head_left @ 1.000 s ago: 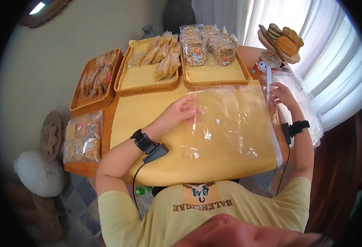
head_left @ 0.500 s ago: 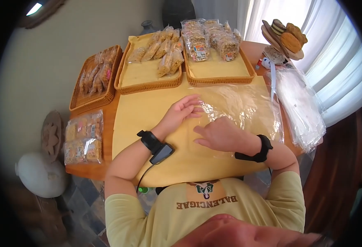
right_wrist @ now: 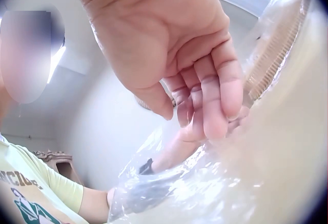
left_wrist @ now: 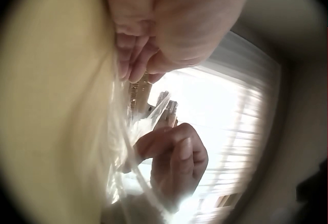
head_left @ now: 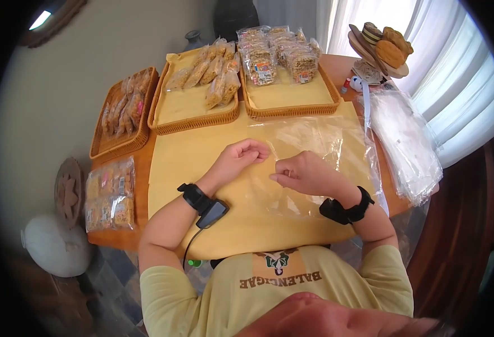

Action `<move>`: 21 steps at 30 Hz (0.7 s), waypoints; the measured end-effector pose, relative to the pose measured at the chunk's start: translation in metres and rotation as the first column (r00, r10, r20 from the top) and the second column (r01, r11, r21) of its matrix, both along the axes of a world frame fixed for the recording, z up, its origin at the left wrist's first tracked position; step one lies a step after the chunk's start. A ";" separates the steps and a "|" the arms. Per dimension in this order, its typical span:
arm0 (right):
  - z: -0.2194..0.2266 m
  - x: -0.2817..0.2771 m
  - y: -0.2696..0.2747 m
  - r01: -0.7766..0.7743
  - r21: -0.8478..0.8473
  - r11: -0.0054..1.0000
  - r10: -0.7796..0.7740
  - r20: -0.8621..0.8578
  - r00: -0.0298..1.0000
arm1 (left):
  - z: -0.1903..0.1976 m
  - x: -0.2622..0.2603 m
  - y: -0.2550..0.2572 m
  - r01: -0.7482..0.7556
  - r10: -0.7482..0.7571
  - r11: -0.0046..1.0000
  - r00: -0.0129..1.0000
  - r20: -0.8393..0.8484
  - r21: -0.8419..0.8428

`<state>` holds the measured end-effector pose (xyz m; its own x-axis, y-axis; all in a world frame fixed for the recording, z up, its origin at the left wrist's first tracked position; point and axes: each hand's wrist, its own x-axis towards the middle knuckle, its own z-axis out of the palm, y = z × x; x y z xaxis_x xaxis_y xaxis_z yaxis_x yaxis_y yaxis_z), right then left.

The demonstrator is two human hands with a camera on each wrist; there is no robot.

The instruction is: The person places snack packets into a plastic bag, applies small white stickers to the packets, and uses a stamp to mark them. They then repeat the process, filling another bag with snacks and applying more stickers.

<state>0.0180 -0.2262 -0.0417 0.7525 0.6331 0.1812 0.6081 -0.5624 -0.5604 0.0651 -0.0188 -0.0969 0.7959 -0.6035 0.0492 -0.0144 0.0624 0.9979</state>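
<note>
A large clear plastic bag [head_left: 337, 140] lies flat on the yellow cloth [head_left: 202, 163], its left edge between both hands. My left hand [head_left: 241, 157] pinches that edge with fingertips and thumb close together. Film stretches from the left fingertips [left_wrist: 136, 73] in the left wrist view. Just right of it, my right hand [head_left: 309, 174] hovers low over the bag, palm down with fingers loosely bent. In the right wrist view a gap shows between the right thumb [right_wrist: 159, 101] and the fingers, and shiny film [right_wrist: 205, 183] lies beneath them.
Behind the bag stand wicker trays [head_left: 292, 112] with packaged snacks [head_left: 258, 67]. Another wicker basket [head_left: 112, 149] and a flat pack of snacks [head_left: 110, 194] are on the left. A stack of clear bags [head_left: 407, 146] lies right, below decorative hats [head_left: 390, 50].
My right hand has come in from the bag's right edge to its left edge, beside my left hand, then lifted slightly. The left hand has stayed at the bag's left edge.
</note>
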 end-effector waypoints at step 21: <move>0.000 -0.008 -0.024 0.122 0.322 0.939 -0.056 -0.207 0.977 | 0.074 0.087 0.009 -0.787 -0.021 0.420 0.489 0.872 0.451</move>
